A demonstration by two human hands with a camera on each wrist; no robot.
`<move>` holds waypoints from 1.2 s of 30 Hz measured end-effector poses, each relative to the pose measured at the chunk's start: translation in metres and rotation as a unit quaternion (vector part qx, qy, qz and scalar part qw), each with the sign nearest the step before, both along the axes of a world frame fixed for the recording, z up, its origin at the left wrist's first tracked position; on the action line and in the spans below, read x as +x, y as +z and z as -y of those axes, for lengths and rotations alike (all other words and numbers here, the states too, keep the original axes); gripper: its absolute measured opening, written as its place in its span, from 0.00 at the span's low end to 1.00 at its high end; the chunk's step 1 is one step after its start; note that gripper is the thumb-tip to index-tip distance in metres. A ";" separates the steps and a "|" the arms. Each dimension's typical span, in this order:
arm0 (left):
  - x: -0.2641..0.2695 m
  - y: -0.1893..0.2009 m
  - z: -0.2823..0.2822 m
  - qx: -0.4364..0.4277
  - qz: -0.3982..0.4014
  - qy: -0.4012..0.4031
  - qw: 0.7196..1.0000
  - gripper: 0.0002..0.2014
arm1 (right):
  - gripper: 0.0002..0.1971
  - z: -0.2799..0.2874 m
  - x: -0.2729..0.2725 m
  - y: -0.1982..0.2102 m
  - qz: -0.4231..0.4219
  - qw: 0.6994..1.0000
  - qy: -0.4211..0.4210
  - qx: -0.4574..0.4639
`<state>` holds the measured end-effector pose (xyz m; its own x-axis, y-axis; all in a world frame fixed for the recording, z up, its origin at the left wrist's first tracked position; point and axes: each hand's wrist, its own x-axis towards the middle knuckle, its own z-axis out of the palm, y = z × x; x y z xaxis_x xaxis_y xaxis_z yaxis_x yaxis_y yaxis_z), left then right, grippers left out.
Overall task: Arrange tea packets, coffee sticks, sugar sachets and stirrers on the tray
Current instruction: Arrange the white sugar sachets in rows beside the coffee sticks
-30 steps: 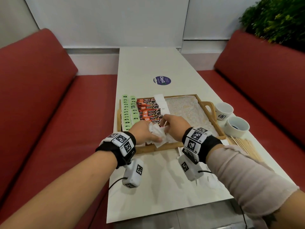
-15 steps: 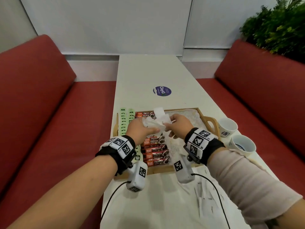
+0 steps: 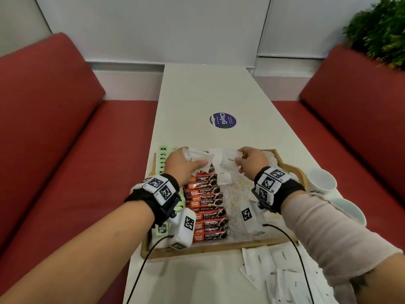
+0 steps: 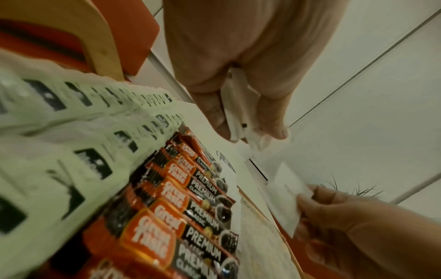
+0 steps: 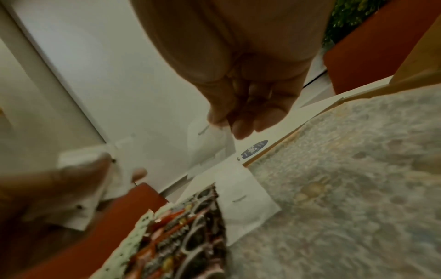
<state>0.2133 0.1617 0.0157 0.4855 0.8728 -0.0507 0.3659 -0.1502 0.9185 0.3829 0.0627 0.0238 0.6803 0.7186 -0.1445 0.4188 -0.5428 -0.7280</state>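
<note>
My left hand (image 3: 182, 163) has its grip closed around a small bundle of white sugar sachets (image 3: 198, 157), thumb on one side and fingers on the other, as the left wrist view shows. My right hand (image 3: 252, 161) pinches a single sachet (image 3: 228, 162) by its edge between thumb and fingertips. Both hands sit mid-frame in the head view, above the far end of the wooden tray (image 3: 219, 247).

On the tray, just below my hands, I see another sachet (image 3: 223, 177) lying beside the top of the coffee sticks (image 3: 208, 207), which run in a stacked row down the frame's centre. Green tea packets (image 3: 163, 159) line the tray's left side. More loose sachets (image 3: 274, 268) lie on the worktop (image 3: 214, 93) at lower right. Two white cups (image 3: 322, 183) stand at the right edge, just beside the tray.
</note>
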 end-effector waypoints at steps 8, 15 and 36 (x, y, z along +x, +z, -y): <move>0.010 -0.002 -0.008 -0.031 0.021 0.005 0.999 0.18 | 0.08 -0.006 0.015 -0.027 0.005 0.994 0.055 -0.093; 0.012 -0.003 -0.010 -0.035 0.023 0.004 0.999 0.15 | 0.11 -0.017 0.017 -0.037 0.003 0.991 0.067 -0.112; 0.012 -0.009 -0.015 -0.112 0.059 -0.015 0.992 0.13 | 0.10 -0.027 0.010 -0.030 0.076 0.996 0.039 -0.020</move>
<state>0.2250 0.1772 0.0067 0.5259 0.8308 -0.1822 0.2524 0.0522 0.9662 0.3929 0.0900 -0.0066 0.6384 0.7661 -0.0739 0.5644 -0.5313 -0.6317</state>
